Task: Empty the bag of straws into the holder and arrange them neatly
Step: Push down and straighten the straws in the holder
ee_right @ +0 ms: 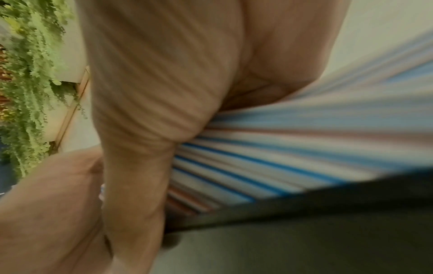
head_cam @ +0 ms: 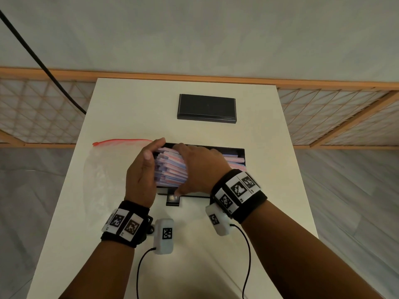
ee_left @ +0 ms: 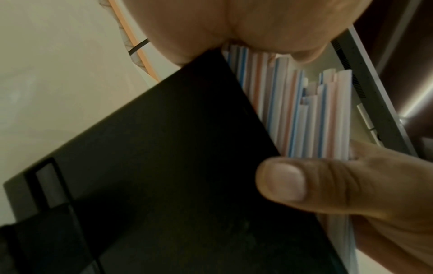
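Striped straws (head_cam: 172,171) are piled in a black holder (head_cam: 235,151) at the desk's (head_cam: 269,190) middle.
Head view: the straw ends are pressed by the flat left hand (head_cam: 141,175), the pile is clasped by the right hand (head_cam: 200,167), and a clear bag (head_cam: 103,169) lies by the left edge. Left wrist: the left thumb (ee_left: 281,181) is laid across the straws. Right wrist: blurred straws under the palm.

Dim, warm light; blurred wrist views.

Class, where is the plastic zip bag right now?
In the head view, the zip bag lies on the table, left of the straw holder, beside the left hand.
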Demonstrator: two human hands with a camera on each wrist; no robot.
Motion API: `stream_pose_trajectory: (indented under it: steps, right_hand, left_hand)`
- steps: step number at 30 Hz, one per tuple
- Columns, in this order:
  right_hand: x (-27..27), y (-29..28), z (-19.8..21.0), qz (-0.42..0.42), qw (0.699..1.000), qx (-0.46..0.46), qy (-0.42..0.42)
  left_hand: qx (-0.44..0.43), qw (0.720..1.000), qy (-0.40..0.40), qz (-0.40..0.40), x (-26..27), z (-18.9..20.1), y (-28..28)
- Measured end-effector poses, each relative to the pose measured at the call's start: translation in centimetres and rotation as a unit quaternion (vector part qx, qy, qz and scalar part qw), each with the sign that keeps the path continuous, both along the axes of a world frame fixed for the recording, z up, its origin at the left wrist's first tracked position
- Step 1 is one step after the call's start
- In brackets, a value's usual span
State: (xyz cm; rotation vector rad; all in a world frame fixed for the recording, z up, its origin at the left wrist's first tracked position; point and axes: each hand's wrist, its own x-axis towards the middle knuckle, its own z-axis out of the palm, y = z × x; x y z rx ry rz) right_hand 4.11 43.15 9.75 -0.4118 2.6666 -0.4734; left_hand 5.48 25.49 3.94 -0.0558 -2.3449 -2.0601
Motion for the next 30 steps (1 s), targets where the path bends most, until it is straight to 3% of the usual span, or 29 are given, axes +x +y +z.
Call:
stream_pose_trajectory:
  steps: [16, 30]
  right_hand:
    - [-2.4, 0.7, -0.7, 0.001, 0.963, -0.196, -0.187]
    - [-0.9, -0.5, 0.0, -0.013, 0.999, -0.046, -0.023]
  left_hand:
    - [-0.05, 0.997, 0.054, -0.004, 0.0, 0.4, 0.2]
    - [-0.005, 0.999, 0.037, -0.013, -0.1, -0.2, 0.2]
